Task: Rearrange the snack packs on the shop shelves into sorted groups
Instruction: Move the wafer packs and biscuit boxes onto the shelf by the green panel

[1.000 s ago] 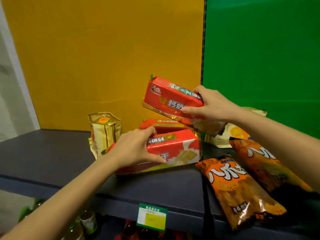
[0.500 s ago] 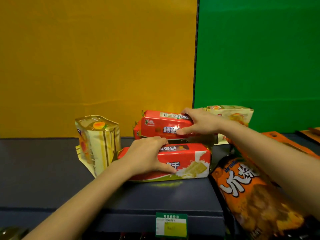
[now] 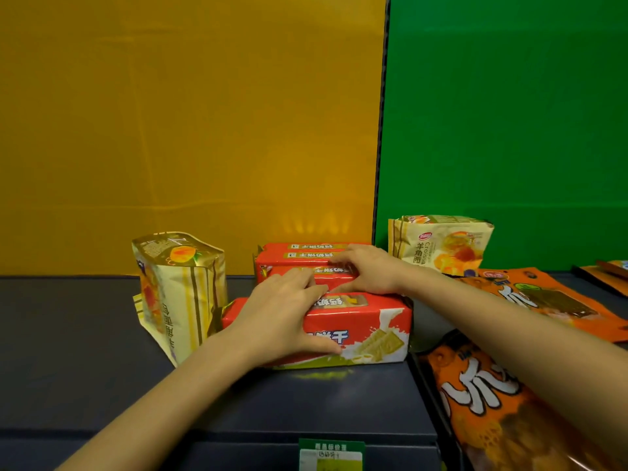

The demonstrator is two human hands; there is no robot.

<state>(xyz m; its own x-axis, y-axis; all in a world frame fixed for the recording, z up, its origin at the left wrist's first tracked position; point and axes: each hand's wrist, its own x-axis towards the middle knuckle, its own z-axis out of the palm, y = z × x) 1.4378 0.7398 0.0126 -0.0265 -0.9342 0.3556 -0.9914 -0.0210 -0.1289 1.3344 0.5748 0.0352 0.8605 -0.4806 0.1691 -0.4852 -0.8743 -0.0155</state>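
Three red biscuit packs lie in a row on the dark shelf (image 3: 85, 334), in front of the yellow back panel. My left hand (image 3: 282, 317) grips the front red pack (image 3: 367, 331) across its left half. Behind it my right hand (image 3: 365, 270) rests flat on the middle red pack (image 3: 275, 271), fingers pressing its top. The rear red pack (image 3: 306, 248) lies against it at the back. A gold croissant bag (image 3: 180, 290) stands upright just left of the red packs.
A second croissant bag (image 3: 441, 246) stands by the green panel. Orange snack bags lie flat on the right, one at the front (image 3: 492, 413) under my right forearm, one further back (image 3: 550, 300). A green price tag (image 3: 331, 453) hangs on the shelf's front edge.
My right hand has brought a red pack down from the air and laid it behind the front pack. My left hand stays on the front pack.
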